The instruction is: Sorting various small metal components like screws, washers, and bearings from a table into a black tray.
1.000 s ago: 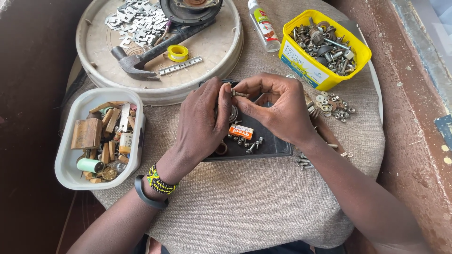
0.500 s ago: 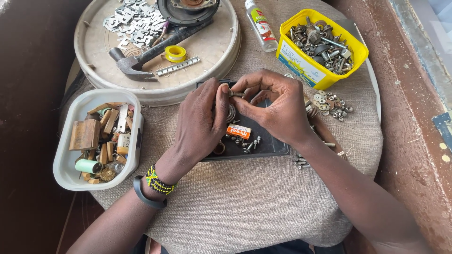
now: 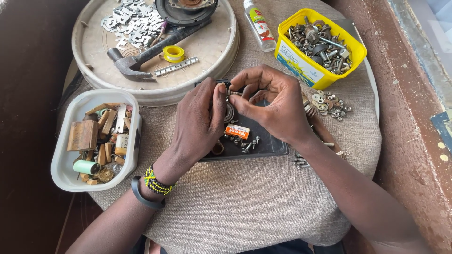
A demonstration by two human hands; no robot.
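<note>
Both hands meet above a black tray on a cloth-covered round table. My left hand curls around a round metal part, perhaps a bearing, partly hidden behind the fingers. My right hand pinches a small metal piece at the top of that part, thumb and forefinger tips touching it. In the tray lie a small orange box, a few screws and a brown ring.
A yellow tub of bolts and nuts stands at the back right, with loose washers beside it. A white tub of wooden bits is left. A large round lid holds a hammer, yellow tape and metal plates. A small bottle lies behind.
The hands stay together over the tray; the fingers shift only slightly on the small metal part. The view has moved a little.
</note>
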